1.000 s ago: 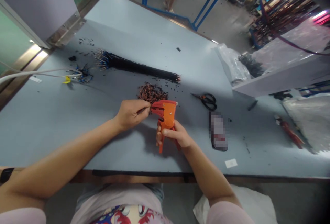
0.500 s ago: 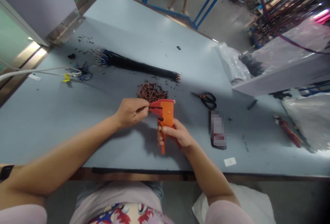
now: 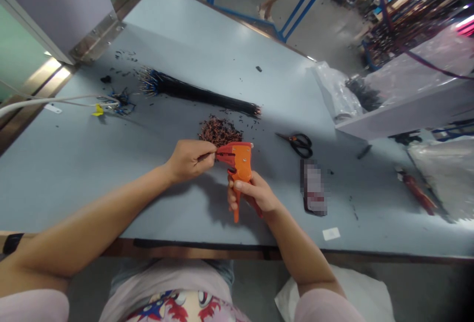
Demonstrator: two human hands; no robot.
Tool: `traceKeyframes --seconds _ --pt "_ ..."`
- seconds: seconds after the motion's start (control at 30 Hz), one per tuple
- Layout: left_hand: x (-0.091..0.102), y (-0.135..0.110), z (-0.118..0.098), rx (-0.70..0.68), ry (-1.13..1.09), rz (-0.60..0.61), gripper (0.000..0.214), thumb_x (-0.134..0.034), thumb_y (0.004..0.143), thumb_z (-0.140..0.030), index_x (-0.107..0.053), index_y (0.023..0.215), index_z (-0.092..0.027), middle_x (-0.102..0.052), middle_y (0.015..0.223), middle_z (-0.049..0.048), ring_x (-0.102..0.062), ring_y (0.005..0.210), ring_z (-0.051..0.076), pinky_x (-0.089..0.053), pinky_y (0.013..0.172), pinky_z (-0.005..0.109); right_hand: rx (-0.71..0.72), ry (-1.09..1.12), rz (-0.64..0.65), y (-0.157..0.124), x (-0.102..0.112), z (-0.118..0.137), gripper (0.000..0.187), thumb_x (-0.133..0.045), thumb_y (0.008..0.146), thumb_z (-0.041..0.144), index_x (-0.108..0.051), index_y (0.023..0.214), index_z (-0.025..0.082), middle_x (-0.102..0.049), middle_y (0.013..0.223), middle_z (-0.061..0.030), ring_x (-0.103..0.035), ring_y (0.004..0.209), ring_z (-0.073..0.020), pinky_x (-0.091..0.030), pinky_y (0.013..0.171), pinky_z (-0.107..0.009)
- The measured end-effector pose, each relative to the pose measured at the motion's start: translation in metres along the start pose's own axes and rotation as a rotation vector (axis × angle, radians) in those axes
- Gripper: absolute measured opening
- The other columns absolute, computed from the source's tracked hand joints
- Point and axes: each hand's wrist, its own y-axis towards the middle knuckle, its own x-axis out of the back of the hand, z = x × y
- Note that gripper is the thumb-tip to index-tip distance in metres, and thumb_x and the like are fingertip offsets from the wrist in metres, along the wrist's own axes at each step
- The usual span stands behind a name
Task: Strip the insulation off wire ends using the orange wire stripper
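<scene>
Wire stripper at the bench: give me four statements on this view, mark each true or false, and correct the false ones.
1. The right hand grips the orange wire stripper. True.
2. The left hand holds the black-handled scissors. False: the scissors lie on the bench to the right of the stripper, and the left hand pinches a thin wire at the stripper's head.
3. A long bundle of black wires lies on the bench beyond the hands. True.
4. The pile of copper-coloured wire bits lies to the right of the scissors. False: it lies to their left, just beyond the stripper.
</scene>
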Motion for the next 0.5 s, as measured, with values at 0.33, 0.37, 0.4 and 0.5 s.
traceKeyframes --seconds 0.33,0.37,0.4,0.5 --pt "0.0002 0.0003 -0.0007 -0.016 0.014 -0.012 0.022 -0.045 0.08 -0.015 -0.052 0.059 -0.015 -0.039 0.051 -0.0056 -0.033 0.048 0.006 -0.029 0.049 0.02 0.008 -0.029 0.009 -0.002 -0.002 0.0001 0.025 -0.064 0.084 0.035 -0.052 0.078 0.014 -0.058 0.06 0.001 -0.057 0.049 -0.0118 -0.054 0.052 -0.03" --pt "0.0001 0.0001 -0.0006 -0.015 0.011 -0.01 0.022 -0.045 0.08 -0.015 -0.052 0.059 -0.015 -0.039 0.051 -0.0055 -0.034 0.048 0.006 -0.029 0.049 0.02 0.01 -0.032 0.012 -0.0022 -0.0024 0.0001 0.025 -0.063 0.084 0.035 -0.052 0.077 0.014 -0.057 0.059 0.0012 -0.056 0.049 -0.0117 -0.054 0.051 -0.03" --pt "-0.0002 -0.0001 -0.0005 -0.016 0.008 -0.009 0.022 -0.045 0.08 -0.015 -0.053 0.06 -0.015 -0.04 0.051 -0.0055 -0.034 0.048 0.006 -0.029 0.049 0.02 0.012 -0.035 0.014 -0.0023 -0.0028 0.0001 0.025 -0.063 0.085 0.035 -0.051 0.076 0.014 -0.056 0.059 0.0014 -0.056 0.048 -0.0117 -0.054 0.05 -0.03" --pt "-0.0008 -0.0007 -0.0001 -0.017 0.006 -0.008 0.021 -0.045 0.08 -0.015 -0.054 0.061 -0.015 -0.04 0.051 -0.0054 -0.035 0.048 0.006 -0.029 0.049 0.02 0.017 -0.044 0.014 -0.0026 -0.0038 -0.0003 0.027 -0.063 0.085 0.036 -0.051 0.074 0.014 -0.055 0.057 0.0019 -0.055 0.046 -0.0117 -0.053 0.048 -0.03"
